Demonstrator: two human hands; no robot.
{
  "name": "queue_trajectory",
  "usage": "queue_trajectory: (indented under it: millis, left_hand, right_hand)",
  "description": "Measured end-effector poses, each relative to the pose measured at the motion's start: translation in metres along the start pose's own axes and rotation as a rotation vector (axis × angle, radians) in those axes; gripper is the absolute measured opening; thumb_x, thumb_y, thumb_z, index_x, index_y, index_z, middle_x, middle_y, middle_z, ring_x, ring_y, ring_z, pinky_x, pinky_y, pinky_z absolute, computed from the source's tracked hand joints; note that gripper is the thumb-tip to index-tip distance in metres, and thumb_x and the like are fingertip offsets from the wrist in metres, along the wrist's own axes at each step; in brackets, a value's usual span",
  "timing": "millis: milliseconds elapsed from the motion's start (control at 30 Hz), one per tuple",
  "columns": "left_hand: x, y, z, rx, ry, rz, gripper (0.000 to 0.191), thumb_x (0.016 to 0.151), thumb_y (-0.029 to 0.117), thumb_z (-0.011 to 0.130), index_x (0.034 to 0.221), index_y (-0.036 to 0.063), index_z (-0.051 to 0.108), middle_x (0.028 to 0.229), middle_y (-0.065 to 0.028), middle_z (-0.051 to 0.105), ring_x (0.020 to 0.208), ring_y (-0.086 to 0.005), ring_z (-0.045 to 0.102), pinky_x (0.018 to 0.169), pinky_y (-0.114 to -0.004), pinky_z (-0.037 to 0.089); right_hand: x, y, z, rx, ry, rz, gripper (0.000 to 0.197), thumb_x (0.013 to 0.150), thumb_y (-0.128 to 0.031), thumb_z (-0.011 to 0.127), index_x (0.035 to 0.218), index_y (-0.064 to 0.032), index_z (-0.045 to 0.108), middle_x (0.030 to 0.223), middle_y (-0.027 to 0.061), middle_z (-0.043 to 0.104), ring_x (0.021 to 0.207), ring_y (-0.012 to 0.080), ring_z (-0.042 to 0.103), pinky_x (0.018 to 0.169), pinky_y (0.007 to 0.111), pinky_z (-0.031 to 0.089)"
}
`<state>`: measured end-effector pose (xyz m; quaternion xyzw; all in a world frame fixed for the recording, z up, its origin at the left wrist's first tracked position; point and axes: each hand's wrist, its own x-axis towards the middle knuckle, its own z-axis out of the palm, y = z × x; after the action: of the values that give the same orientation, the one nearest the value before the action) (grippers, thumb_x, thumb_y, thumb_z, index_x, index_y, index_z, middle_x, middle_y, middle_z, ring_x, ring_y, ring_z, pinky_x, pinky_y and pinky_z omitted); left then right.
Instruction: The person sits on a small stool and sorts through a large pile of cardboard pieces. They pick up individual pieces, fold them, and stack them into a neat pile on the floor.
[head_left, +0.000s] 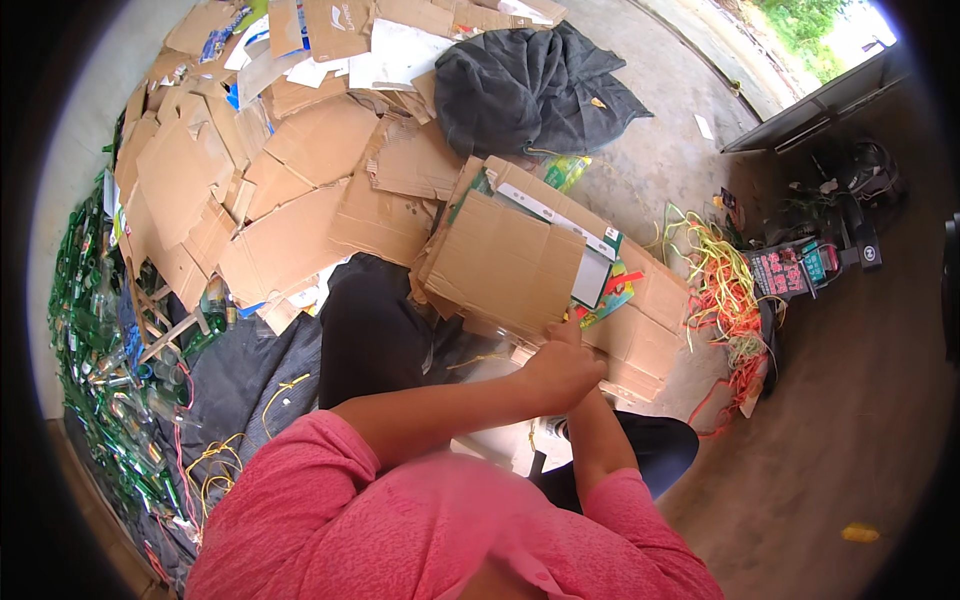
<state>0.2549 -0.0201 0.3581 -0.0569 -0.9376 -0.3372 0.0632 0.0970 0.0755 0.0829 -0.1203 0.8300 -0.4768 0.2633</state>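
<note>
My left hand (561, 379) looks curled and crosses over my right wrist at the near edge of a stack of flattened cardboard. My right hand (564, 330) is partly covered by the left; its fingers are by the edge of the top brown sheet (510, 259). What either hand grips is hidden. Beneath that sheet lie a green-and-white printed carton piece (592, 279), a colourful printed packet (616, 301) and a larger cardboard sheet (645, 330). The stack lies tilted before my bent knees (367, 330).
Loose flattened cardboard (292, 172) covers the floor at left, with a black woven sack (525, 90) beyond. Green glass bottles (97, 300) pile along the wall. Tangled plastic strapping (724, 292) lies right of the stack, near a dark vehicle-like object (862, 240). Yellow cord (214, 457) lies on black sheeting.
</note>
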Motion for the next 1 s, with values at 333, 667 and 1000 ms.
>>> queue_trajectory:
  millis: [333, 667, 1000]
  left_hand:
    - [-0.007, -0.017, -0.004, 0.023, 0.055, -0.016, 0.014, 0.077, 0.010, 0.061, 0.088, 0.0017, 0.062, 0.089, -0.0256, 0.065, 0.094, -0.0395, 0.064, 0.072, -0.045, 0.054]
    - [0.009, -0.019, 0.024, 0.053, -0.076, 0.046, 0.019, 0.079, 0.013, 0.061, 0.093, 0.0009, 0.067, 0.092, -0.0268, 0.067, 0.084, -0.0372, 0.068, 0.069, -0.045, 0.054]
    - [0.011, -0.021, -0.005, 0.125, -0.185, -0.034, 0.019, 0.065, 0.011, 0.071, 0.083, 0.0045, 0.072, 0.078, -0.0163, 0.070, 0.077, -0.0342, 0.070, 0.063, -0.045, 0.055]
  right_hand:
    - [-0.051, -0.049, 0.024, 0.056, -0.017, 0.076, 0.055, 0.080, 0.004, 0.059, 0.133, -0.0027, 0.050, 0.100, 0.0117, 0.067, 0.090, 0.0197, 0.064, 0.078, 0.031, 0.051]
    - [-0.009, -0.005, -0.032, -0.085, 0.073, -0.018, 0.042, 0.082, -0.006, 0.061, 0.123, 0.0013, 0.059, 0.105, 0.0150, 0.070, 0.098, 0.0247, 0.066, 0.085, 0.038, 0.051]
    - [-0.051, -0.166, -0.201, -0.149, 0.035, -0.227, 0.054, 0.087, -0.016, 0.062, 0.136, 0.0026, 0.050, 0.128, 0.0151, 0.060, 0.103, 0.0202, 0.062, 0.080, 0.029, 0.051]
